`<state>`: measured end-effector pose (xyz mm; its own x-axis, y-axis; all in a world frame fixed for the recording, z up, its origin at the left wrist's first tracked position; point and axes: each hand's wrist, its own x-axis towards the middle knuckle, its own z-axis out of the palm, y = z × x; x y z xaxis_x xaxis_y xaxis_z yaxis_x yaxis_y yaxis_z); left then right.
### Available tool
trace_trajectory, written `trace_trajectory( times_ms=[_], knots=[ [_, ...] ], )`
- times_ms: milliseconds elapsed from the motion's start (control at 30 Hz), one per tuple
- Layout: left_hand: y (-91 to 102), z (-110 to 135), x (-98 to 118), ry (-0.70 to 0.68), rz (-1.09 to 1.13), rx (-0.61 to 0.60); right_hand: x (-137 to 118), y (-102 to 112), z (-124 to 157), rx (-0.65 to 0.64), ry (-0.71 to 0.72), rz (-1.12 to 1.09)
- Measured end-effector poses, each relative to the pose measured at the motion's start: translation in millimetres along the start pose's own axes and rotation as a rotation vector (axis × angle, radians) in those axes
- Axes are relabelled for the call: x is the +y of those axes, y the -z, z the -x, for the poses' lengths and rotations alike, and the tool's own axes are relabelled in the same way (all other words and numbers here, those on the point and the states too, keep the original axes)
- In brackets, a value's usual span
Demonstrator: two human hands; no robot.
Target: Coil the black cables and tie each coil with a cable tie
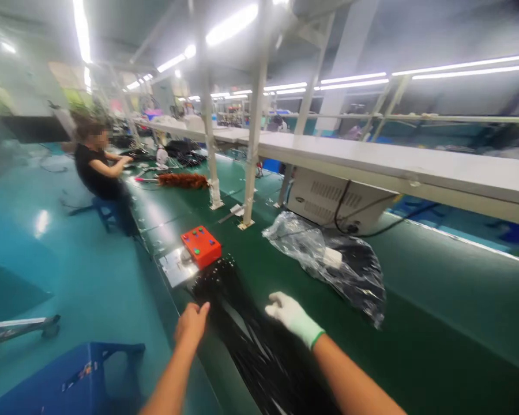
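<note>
Both hands over a black strand bundle (pixel 251 340) on the green bench (pixel 436 300).
Left hand (pixel 191 325) bare, fingers curled together at the bundle's left edge; right hand (pixel 292 317) in a white glove, fingers bent and resting on the strands, pinching or not I cannot tell; orange button box (pixel 201 246) just beyond the bundle; clear plastic bag (pixel 328 259) of dark material to the right; a seated person (pixel 96 164) works farther along.

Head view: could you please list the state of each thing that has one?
Left hand: bare, resting on the black strands.
Right hand: gloved, fingers curled over the strands.
Black strands: spread along the belt.
Plastic bag: crumpled, lying flat.
Orange box: sitting upright.
</note>
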<state>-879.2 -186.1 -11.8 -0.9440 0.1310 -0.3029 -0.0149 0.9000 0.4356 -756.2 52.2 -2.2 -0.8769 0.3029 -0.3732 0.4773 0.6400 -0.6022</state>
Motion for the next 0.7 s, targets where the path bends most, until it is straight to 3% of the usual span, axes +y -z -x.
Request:
trace_trajectory(
  times_ms=[67,133,233,333,400,500,700],
  knots=[
    [4.4,20.2,8.8,-0.178,-0.072,-0.026,36.0,14.6,44.2,-0.041,-0.089,0.027],
    [-1.6,43.0,27.7,-0.446,-0.107,-0.129,71.7,17.9,104.9,-0.133,-0.243,0.086],
    [-28.6,74.7,63.5,-0.83,-0.135,-0.324,109.6,2.4,198.0,-0.184,-0.485,0.164],
    [-64.4,94.0,90.3,-1.071,-0.197,-0.482,130.1,-16.1,257.1,-0.155,-0.58,0.152],
    [-85.4,97.3,99.6,-1.145,-0.263,-0.545,142.8,-18.9,277.2,-0.081,-0.578,0.124],
    [-107.2,91.9,106.3,-1.147,-0.377,-0.549,167.1,-12.8,304.5,0.059,-0.616,0.146],
    [-126.3,83.4,107.8,-1.133,-0.498,-0.544,205.8,-16.4,369.7,0.139,-0.82,0.26]
  ],
)
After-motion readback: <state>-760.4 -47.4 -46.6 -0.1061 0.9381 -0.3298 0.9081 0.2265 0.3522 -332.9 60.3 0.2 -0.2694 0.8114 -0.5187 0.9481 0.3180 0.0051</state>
